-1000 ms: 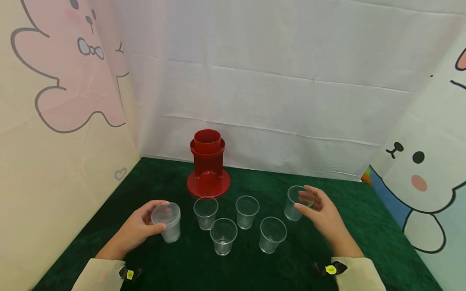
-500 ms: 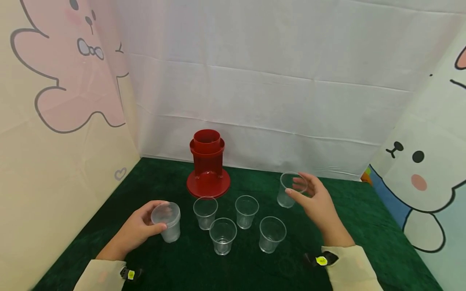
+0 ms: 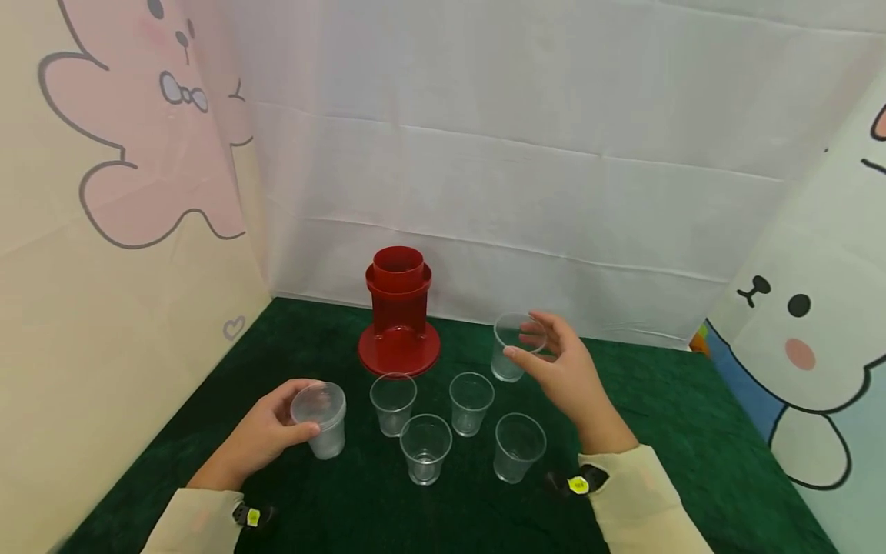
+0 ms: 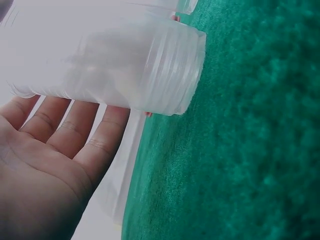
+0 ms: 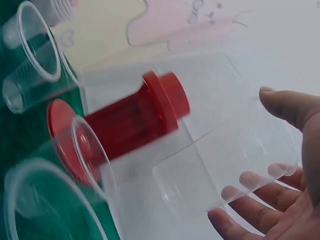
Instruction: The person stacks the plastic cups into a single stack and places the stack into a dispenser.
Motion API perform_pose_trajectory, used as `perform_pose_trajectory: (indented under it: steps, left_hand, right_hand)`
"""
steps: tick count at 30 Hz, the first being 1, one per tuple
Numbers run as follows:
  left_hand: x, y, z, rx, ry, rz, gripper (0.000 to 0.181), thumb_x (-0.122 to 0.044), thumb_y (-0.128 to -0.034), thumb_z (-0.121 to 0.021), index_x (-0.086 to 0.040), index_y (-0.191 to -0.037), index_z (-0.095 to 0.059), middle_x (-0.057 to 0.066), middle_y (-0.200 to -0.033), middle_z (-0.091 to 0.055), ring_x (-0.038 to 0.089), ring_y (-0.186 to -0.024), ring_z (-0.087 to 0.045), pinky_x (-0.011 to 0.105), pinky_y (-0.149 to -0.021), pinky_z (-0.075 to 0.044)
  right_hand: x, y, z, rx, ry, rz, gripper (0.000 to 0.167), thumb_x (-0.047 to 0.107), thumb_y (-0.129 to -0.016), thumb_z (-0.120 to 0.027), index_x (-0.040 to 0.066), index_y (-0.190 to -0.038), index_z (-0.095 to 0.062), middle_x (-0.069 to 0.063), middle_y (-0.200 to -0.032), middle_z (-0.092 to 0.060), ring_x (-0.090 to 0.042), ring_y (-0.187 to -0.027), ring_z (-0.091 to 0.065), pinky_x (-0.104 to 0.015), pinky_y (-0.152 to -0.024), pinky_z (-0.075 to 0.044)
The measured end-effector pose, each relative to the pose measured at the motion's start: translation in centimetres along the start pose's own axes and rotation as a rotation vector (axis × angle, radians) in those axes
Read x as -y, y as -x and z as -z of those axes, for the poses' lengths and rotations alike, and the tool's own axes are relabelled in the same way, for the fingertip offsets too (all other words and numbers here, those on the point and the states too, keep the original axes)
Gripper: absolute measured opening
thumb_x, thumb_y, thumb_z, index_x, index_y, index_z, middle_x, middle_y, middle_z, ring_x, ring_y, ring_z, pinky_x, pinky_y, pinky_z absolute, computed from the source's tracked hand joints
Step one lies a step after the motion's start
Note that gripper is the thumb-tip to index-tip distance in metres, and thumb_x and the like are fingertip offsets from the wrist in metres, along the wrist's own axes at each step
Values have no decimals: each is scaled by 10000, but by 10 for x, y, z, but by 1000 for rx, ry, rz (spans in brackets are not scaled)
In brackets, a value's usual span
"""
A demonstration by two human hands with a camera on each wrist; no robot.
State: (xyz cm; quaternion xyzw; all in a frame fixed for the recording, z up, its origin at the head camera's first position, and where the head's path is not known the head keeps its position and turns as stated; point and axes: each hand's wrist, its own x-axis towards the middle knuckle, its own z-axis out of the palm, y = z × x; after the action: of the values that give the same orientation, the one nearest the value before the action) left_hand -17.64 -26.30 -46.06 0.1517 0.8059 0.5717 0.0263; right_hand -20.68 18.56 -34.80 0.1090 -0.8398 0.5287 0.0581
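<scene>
My left hand [image 3: 273,423] grips a stack of nested clear plastic cups [image 3: 328,437] at the left, upright over the green cloth. In the left wrist view the ridged ends of the stacked cups [image 4: 175,67] show above the fingers. At the right, my right hand [image 3: 557,369] holds a single clear plastic cup [image 3: 507,363] between thumb and fingers, tilted slightly and behind the standing cups. Several more clear cups stand apart between the hands, among them a front cup [image 3: 424,462], a back cup [image 3: 472,415] and a right cup [image 3: 519,454].
A red plastic stand [image 3: 399,350] with a round base and an open tube on top stands behind the cups. Green cloth [image 3: 692,431] covers the table. A white curtain [image 3: 519,154] hangs at the back, with cartoon-printed sheets on both sides.
My right hand has carried its cup leftward and farther back, toward the red stand. The left hand and its stack, and the standing cups, have stayed in place.
</scene>
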Motion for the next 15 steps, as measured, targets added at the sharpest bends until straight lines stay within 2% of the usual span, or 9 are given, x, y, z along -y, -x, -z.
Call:
perform_pose_trajectory:
  steps: [7, 15]
  left_hand:
    - [-3, 0, 0, -3, 13, 38, 541, -132, -956, -744, -71, -1436, -502, 209, -1359, -538, 373, -1132, -567, 275, -877, -551]
    - [-5, 1, 3, 17, 23, 74, 559, -159, -961, -744, -73, -1448, -485, 211, -1380, -526, 374, -1154, -562, 318, -903, -555]
  right_hand:
    - [16, -7, -28, 73, -25, 17, 771, 452, -911, -783, 199, -1537, -412, -47, -1444, -552, -296, -1314, -535, -556, -1026, -478]
    - [36, -8, -56, 121, -25, 30, 710, 416, -897, -804, 203, -1488, -471, -36, -1414, -594, -224, -1272, -567, -491, -1047, -478]
